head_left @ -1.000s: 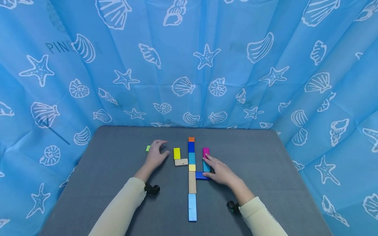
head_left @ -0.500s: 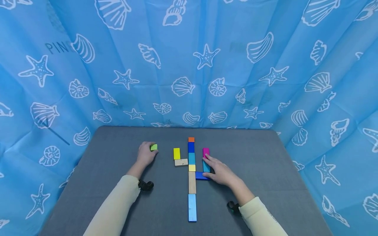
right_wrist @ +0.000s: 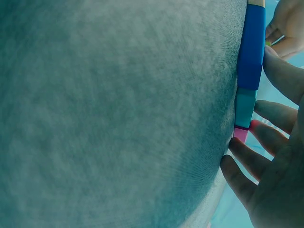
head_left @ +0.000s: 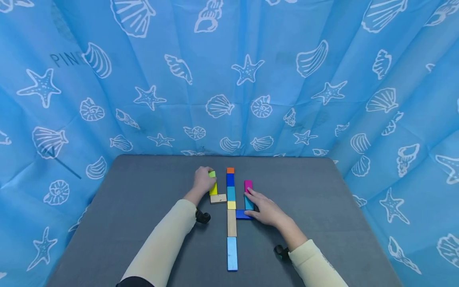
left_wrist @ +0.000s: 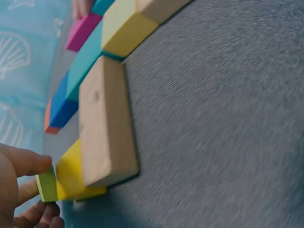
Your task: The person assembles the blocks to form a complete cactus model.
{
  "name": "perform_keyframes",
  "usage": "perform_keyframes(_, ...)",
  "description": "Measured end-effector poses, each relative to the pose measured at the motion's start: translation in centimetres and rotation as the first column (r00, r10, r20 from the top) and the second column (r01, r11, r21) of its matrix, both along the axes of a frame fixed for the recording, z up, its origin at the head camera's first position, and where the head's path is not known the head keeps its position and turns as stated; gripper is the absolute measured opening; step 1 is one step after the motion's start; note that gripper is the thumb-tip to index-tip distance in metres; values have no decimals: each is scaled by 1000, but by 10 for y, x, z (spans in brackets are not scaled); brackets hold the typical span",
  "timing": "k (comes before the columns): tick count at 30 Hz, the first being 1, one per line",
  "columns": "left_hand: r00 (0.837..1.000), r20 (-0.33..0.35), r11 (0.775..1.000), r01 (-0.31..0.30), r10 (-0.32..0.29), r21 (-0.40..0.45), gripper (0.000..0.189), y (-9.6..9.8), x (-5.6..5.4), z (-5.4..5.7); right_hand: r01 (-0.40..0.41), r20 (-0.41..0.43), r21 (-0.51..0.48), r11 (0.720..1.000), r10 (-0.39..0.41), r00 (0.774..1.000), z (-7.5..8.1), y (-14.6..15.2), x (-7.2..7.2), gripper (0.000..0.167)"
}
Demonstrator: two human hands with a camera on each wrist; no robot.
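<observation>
My left hand (head_left: 203,180) pinches a small lime green block (left_wrist: 46,185) between thumb and fingers. That block sits at the far end of a yellow block (head_left: 213,189), which stands on end-to-end line with the left tip of a bare wooden block (head_left: 218,198). On the other side, my right hand (head_left: 267,209) rests with spread, fairly straight fingers on a side branch of blocks. Its thumb touches a dark blue block (right_wrist: 251,47); other fingers lie by a teal block (right_wrist: 245,108) and a magenta block (head_left: 248,183).
A straight column runs down the middle: orange (head_left: 230,170), blue, teal, pale yellow (head_left: 231,205), wooden and light blue blocks (head_left: 232,254). Everything lies on a grey cloth-covered table (head_left: 143,223). Behind it hangs a blue shell-print curtain (head_left: 229,79).
My left hand has taken hold of the lime green block at the left and carried it right, to the yellow block's far end. My right hand has stayed in place.
</observation>
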State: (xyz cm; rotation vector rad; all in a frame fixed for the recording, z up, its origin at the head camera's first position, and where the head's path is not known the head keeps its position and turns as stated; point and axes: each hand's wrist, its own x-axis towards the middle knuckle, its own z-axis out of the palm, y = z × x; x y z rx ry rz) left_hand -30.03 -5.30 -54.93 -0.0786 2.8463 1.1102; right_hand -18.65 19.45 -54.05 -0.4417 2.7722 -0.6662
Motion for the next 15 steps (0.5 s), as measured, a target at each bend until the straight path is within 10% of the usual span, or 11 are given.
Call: perform_keyframes(15,992,-116,998,52,-48,33,42,-35,13,-6,7,6,-60,998,-7,1000,5,5,-4,71)
